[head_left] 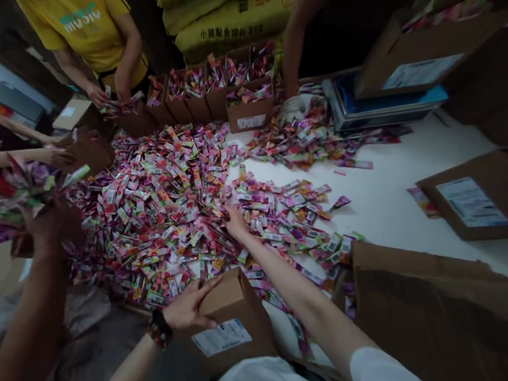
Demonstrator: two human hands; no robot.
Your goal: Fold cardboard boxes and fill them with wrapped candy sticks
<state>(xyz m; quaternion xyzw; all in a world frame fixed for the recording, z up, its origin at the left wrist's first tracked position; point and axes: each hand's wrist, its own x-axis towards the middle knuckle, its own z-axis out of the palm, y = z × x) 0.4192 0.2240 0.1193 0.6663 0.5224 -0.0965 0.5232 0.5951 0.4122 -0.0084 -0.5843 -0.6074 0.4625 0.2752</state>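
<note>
A big heap of small colourful packets (156,206) covers the white table (407,199). My right hand (235,220) reaches far out into the heap, its fingers curled down and closed among the packets. My left hand (188,307), with a dark beaded band at the wrist, lies with fingers stretched out on the top edge of a small brown cardboard box (236,330) with a white label. That box stands at the near edge of the table, just in front of me.
Another person's arm (39,247) at the left lifts a bunch of packets. A person in a yellow shirt (85,27) and others work at the far side by a row of filled boxes (221,89). Labelled cartons (479,199) and a scale (384,103) stand at the right.
</note>
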